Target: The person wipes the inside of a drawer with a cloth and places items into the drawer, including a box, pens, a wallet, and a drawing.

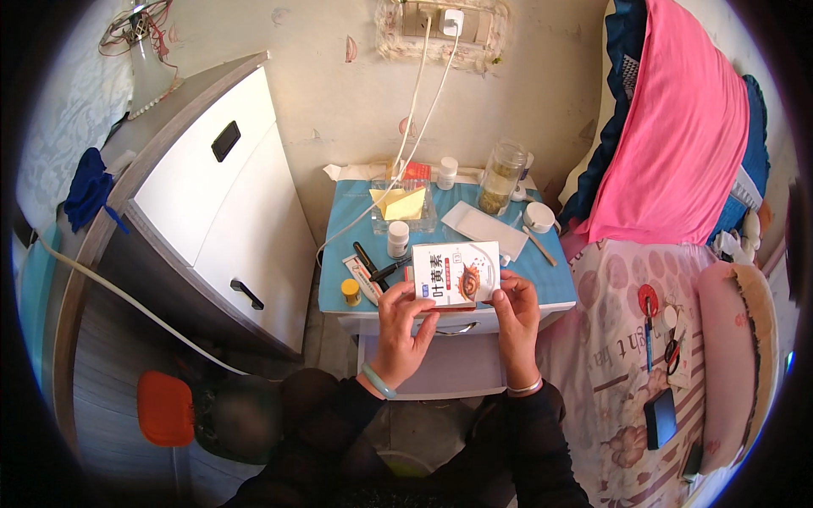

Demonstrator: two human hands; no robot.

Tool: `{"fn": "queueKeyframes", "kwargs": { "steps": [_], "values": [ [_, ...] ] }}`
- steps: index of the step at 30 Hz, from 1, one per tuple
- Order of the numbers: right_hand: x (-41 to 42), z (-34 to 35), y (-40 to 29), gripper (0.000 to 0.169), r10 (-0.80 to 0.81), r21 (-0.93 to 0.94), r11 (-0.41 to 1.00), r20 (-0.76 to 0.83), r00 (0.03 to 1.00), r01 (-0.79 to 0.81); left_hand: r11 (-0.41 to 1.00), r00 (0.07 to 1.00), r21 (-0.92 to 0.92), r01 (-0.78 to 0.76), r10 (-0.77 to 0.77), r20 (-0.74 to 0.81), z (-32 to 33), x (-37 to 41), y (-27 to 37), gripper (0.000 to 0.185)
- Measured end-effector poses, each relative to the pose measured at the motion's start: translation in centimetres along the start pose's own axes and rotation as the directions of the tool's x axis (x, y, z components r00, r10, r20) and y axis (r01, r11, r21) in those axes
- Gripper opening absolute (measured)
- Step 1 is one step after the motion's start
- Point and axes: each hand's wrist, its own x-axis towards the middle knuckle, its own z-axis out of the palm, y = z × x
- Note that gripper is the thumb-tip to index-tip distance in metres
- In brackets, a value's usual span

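A white cardboard box (456,273) printed with an eye picture and writing is held up between my two hands. My left hand (401,327) grips its lower left corner, fingertips on the edge and thumb below. On the opposite side, my right hand (517,311) pinches the lower right corner. A strip of red shows just under the box; whose surface it is I cannot tell. Behind the box lies the blue top of a small cabinet (343,209). Near my left hand are a yellow-capped small bottle (350,291), a white tube-like pack (363,279) and a black pen (366,259).
White bottles (398,239), a glass tray with yellow paper (401,203), a lidded jar (502,178) and a white round container (539,217) occupy the top. Below, a drawer (438,374) is pulled out. Left stands a white-fronted cabinet (222,171); right, a bed with a phone (660,419).
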Motion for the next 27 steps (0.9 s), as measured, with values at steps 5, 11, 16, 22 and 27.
{"fn": "queueKeyframes", "kwargs": {
  "steps": [5,11,16,22,27],
  "values": [
    [-0.3,-0.7,-0.6,0.025,0.226,0.218,0.946,0.093,0.970,-0.242,0.876,0.965,-0.445,0.184,-0.248,-0.088,0.7,-1.1,0.1,0.038],
    [-1.3,-1.8,-0.5,0.035,0.306,0.213,0.921,0.121,0.944,-0.326,0.737,0.934,-0.579,0.348,-0.327,0.145,0.0,-1.5,0.5,0.050],
    [-1.7,-3.0,-0.2,0.034,0.358,0.177,0.907,0.154,0.921,-0.382,0.626,0.912,-0.667,0.405,-0.325,0.249,0.1,-1.6,1.2,0.049],
    [-1.8,-3.7,-0.4,0.033,0.395,0.171,0.894,0.134,0.909,-0.414,0.562,0.897,-0.702,0.437,-0.327,0.297,0.3,-1.3,1.5,0.050],
    [-2.0,-3.7,-0.7,0.032,0.404,0.156,0.893,0.133,0.905,-0.422,0.540,0.883,-0.700,0.466,-0.334,0.330,0.1,-1.3,1.1,0.055]
  ]
}}
